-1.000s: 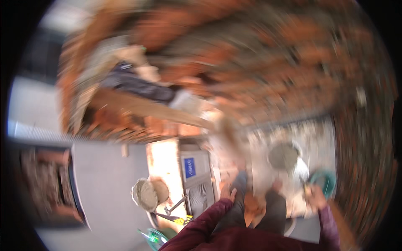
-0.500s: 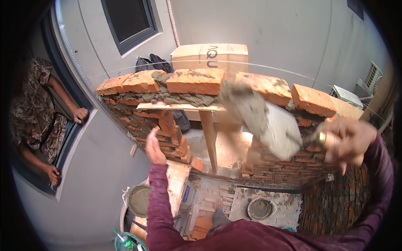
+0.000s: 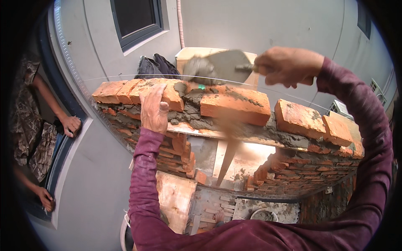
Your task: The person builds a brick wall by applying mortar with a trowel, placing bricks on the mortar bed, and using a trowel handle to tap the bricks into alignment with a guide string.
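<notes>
My left hand (image 3: 153, 109) lies flat against the near face of a red brick (image 3: 155, 93) in the top course of a brick wall (image 3: 234, 121). My right hand (image 3: 289, 66) grips the handle of a trowel (image 3: 224, 65) held above the wall. A lump of grey mortar (image 3: 196, 67) sits on the trowel's tip, just over a gap filled with wet mortar (image 3: 190, 104) between two top bricks. A taut string line (image 3: 125, 77) runs along the top course.
A wooden plank (image 3: 228, 154) props the opening under the wall. A dark bag (image 3: 153, 66) and a pale box (image 3: 190, 54) lie behind the wall. Another person (image 3: 35, 125) stands at far left. A mortar pan (image 3: 264, 214) sits on the ground below.
The trowel with mortar has swung from the wall's right side up and left over the top course. My left hand has moved from the air onto the top brick.
</notes>
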`<state>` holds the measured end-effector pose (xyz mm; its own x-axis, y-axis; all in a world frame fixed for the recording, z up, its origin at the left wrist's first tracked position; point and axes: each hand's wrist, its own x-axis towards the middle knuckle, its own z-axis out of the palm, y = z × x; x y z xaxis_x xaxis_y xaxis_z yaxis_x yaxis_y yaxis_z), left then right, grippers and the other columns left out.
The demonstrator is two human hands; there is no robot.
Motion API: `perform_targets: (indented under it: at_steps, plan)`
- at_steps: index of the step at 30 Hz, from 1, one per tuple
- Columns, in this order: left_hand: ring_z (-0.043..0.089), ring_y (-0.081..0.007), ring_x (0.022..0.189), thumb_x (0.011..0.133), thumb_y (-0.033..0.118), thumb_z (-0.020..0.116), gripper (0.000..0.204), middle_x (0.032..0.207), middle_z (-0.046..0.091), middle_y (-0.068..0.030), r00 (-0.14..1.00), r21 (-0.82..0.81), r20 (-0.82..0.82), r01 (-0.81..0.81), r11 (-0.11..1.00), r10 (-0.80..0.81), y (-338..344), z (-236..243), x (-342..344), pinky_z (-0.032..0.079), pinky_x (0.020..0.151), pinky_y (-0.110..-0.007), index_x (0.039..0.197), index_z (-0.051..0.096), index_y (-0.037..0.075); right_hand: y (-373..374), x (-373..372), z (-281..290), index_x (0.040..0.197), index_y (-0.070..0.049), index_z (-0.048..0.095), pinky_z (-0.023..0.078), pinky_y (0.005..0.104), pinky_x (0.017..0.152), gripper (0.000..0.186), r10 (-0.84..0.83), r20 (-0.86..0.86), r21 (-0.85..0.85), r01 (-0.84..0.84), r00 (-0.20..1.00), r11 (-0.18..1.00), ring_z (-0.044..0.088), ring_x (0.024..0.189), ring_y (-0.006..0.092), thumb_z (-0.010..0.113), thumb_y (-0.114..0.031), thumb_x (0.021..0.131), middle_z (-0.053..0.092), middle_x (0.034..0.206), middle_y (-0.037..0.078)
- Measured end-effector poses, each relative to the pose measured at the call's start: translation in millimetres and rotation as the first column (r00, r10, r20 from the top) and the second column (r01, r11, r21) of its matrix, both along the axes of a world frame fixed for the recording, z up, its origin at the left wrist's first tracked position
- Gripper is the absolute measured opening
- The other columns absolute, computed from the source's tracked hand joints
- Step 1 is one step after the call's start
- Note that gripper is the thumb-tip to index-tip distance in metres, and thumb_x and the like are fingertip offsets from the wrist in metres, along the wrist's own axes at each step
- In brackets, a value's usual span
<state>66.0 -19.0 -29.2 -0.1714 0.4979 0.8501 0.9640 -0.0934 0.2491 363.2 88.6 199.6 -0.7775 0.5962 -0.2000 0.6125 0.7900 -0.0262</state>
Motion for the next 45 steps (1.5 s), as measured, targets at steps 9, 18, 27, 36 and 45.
perform_targets:
  at_steps: [9,18,27,36,45]
  plan:
    - [0.05,-0.0329,0.125,0.086,0.08,0.02,0.093,0.125,0.059,-0.0161,0.998,-0.105,-0.059,-0.031,0.994,0.025,1,-6,-7,0.0,0.11,-0.07,0.135,0.051,0.007,18,30,8,0.109,0.0,0.061,0.043,0.0245,0.051,0.037,0.035,-0.199,0.096,-0.016,0.979,0.995,0.052,0.058,0.0095,0.062,-0.029,0.086,0.057,0.072,0.004]
    - [0.058,-0.0282,0.111,0.089,0.07,0.04,0.072,0.114,0.064,-0.0092,0.99,-0.1,-0.141,-0.033,0.994,0.018,-9,-3,-25,-0.001,0.108,-0.073,0.121,0.061,0.008,-61,21,-31,0.1,0.002,0.057,0.048,0.0399,0.059,0.027,0.181,-0.006,-0.036,-0.181,0.983,0.983,0.062,0.061,0.0308,0.054,-0.024,0.095,0.058,0.065,0.015]
    - [0.06,-0.0268,0.107,0.093,0.069,0.029,0.072,0.107,0.067,-0.0066,0.994,-0.002,-0.075,0.08,0.997,-0.08,6,0,-23,-0.001,0.11,-0.07,0.105,0.067,0.009,-19,-53,-46,0.09,0.004,0.052,0.044,0.0412,0.075,0.019,0.674,0.183,0.137,-0.697,0.716,0.704,0.051,0.08,0.0293,0.048,-0.014,0.087,0.046,0.089,0.017]
    - [0.06,-0.026,0.106,0.097,0.065,0.025,0.071,0.107,0.068,-0.0067,0.991,-0.015,-0.072,0.11,0.994,-0.11,2,-1,-30,-0.004,0.111,-0.066,0.105,0.068,0.009,-48,-29,-45,0.095,0.002,0.054,0.046,0.0427,0.065,0.019,0.149,0.102,-0.071,-0.142,0.984,0.987,0.057,0.067,0.0314,0.046,-0.015,0.095,0.053,0.07,0.016]
    - [0.06,-0.0263,0.108,0.095,0.069,0.021,0.077,0.105,0.068,-0.0067,0.99,-0.012,-0.054,0.133,0.991,-0.133,4,4,-27,-0.004,0.111,-0.068,0.103,0.069,0.009,-60,-30,-24,0.098,0.0,0.06,0.047,0.0402,0.072,0.022,0.417,0.175,0.254,-0.45,0.892,0.856,0.059,0.082,0.0299,0.048,-0.016,0.092,0.059,0.08,0.017]
